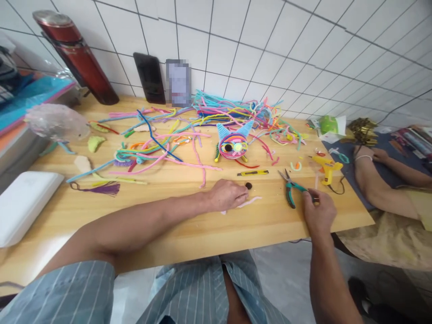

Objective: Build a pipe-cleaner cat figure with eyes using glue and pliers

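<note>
My left hand [228, 195] rests on the table with its fingers pressed together; whatever they hold is hidden. A pale pink pipe cleaner strip [250, 202] shows on both sides of this hand, and a small black disc [249, 185] lies just beyond the fingertips. My right hand [320, 209] is closed around one handle of the green-and-black pliers [289, 191], whose jaws are spread and point away from me. Farther back stands a round pipe-cleaner figure [233, 146] with blue pointed ears, one black eye and one flower-like eye. A yellow utility knife [253, 173] lies between figure and hands.
Loose pipe cleaners [229, 110] spread along the wall side. A yellow glue gun [326, 168] sits near the right edge, its cord trailing. Two phones [150, 78] and a red thermos [79, 58] stand by the tiles. Another person's arm [374, 182] is at right.
</note>
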Demonstrator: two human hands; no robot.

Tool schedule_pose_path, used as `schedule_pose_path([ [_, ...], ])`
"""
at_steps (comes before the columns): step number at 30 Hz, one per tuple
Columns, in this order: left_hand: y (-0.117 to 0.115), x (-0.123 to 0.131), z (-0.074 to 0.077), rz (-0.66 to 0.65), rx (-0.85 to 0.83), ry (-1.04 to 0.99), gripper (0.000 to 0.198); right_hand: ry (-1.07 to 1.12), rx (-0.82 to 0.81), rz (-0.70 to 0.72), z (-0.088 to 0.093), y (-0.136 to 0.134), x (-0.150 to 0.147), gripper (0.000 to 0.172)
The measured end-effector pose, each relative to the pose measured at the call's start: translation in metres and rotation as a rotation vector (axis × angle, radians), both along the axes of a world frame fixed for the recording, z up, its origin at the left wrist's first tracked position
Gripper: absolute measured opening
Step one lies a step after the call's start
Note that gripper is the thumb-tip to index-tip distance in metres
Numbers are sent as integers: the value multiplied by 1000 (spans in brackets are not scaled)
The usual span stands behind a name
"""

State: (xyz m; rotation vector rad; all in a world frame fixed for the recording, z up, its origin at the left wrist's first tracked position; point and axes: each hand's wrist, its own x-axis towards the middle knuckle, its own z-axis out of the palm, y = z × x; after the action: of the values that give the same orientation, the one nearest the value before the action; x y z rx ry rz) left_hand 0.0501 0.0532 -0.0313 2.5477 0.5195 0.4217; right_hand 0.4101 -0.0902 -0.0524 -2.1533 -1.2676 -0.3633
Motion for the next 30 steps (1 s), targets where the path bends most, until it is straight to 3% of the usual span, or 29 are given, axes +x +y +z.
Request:
schedule_pose_path([
  [14,0,-5,4,-5,0,40,34,-30,24,5,1,0,-5,55],
  [21,1,-9,-1,-34,-77,-18,33,-48,15,65,-1,-4,-10,42],
  [30,0,-10,4,-67,-89,-25,33,-62,24,136,-5,-7,-6,36],
])
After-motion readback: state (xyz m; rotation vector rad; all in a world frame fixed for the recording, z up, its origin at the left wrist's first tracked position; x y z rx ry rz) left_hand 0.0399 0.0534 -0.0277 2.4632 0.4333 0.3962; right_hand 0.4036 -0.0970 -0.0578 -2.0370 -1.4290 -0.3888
